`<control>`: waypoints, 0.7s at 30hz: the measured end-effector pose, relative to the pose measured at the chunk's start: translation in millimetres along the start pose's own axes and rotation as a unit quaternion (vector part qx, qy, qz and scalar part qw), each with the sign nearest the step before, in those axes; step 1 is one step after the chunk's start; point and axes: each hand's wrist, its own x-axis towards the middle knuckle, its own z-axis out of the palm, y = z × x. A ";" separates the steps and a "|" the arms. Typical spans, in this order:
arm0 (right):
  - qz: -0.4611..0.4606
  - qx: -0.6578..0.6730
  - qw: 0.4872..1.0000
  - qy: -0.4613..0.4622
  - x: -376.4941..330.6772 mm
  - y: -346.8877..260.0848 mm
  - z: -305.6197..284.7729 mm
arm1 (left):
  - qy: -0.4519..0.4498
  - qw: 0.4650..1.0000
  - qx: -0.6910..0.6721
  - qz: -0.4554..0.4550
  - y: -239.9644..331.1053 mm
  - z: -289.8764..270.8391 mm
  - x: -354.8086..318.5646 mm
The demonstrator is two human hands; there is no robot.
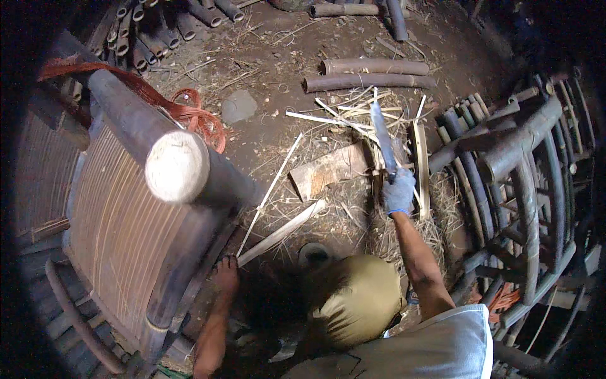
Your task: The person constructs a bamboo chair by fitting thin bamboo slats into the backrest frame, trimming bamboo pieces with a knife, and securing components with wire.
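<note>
My right hand, in a grey-blue glove, grips the handle of a long knife whose blade points away from me over the ground. A flat wooden block lies just left of the blade among straw-like shavings. My bare left hand is closed at the near end of a pale split bamboo slat that slants up toward the block. My knee in olive cloth sits between my two arms.
A large bamboo furniture frame with a thick round-ended pole fills the left. Orange-red cord lies beside it. A bamboo chair frame stands at the right. Loose bamboo poles and stacked tubes lie on the dirt beyond.
</note>
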 end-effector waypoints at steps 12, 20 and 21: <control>0.148 -0.022 0.983 -0.104 -5.8 78.1 18.3 | 0.103 0.990 -0.085 -0.038 -8.4 52.1 -30.9; 0.020 0.179 0.979 -0.095 -49.2 37.4 -34.3 | 0.049 0.997 0.025 -0.055 22.4 31.7 -42.6; 0.001 0.190 0.968 -0.163 -64.7 28.8 -52.2 | -0.025 0.993 0.016 -0.112 24.3 32.5 -41.5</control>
